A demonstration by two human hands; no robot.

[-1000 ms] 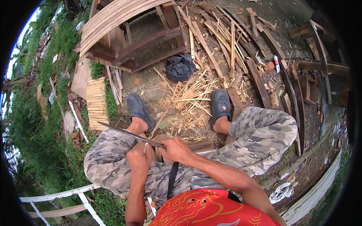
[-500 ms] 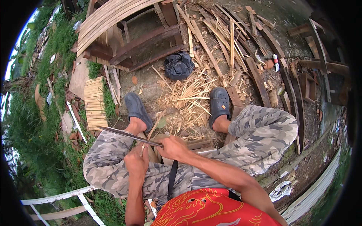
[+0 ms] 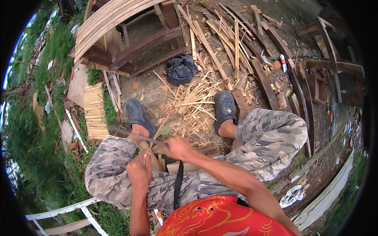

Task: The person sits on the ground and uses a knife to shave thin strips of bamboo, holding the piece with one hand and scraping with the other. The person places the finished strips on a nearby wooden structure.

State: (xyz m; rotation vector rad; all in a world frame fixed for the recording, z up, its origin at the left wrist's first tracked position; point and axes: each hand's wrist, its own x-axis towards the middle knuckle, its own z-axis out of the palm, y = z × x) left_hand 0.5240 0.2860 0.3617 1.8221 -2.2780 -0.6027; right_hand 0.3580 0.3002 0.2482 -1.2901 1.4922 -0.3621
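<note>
My right hand (image 3: 178, 148) is closed round the handle end of a long knife (image 3: 138, 137). Its dark, narrow blade reaches left across my lap and is smeared by motion. Just below the blade, my left hand (image 3: 139, 168) is a fist round a thin wooden stick (image 3: 147, 152), whose pale end pokes up past the thumb. Most of the stick is hidden in the fist. Between my knees stands a low piece of wood (image 3: 183, 167), partly covered by my arm and a black strap (image 3: 178, 185).
Pale wood slivers (image 3: 197, 96) lie heaped between my dark clogs (image 3: 225, 108). Beyond are a crumpled black cloth or bag (image 3: 181, 69) and a wooden bench frame (image 3: 145, 45). Long boards (image 3: 264, 84) are strewn at right, with a row of slats (image 3: 94, 112) at left.
My right hand and the knife have shifted slightly away from me, and the blade is now blurred. My left hand keeps its grip on the stick, nearly in place.
</note>
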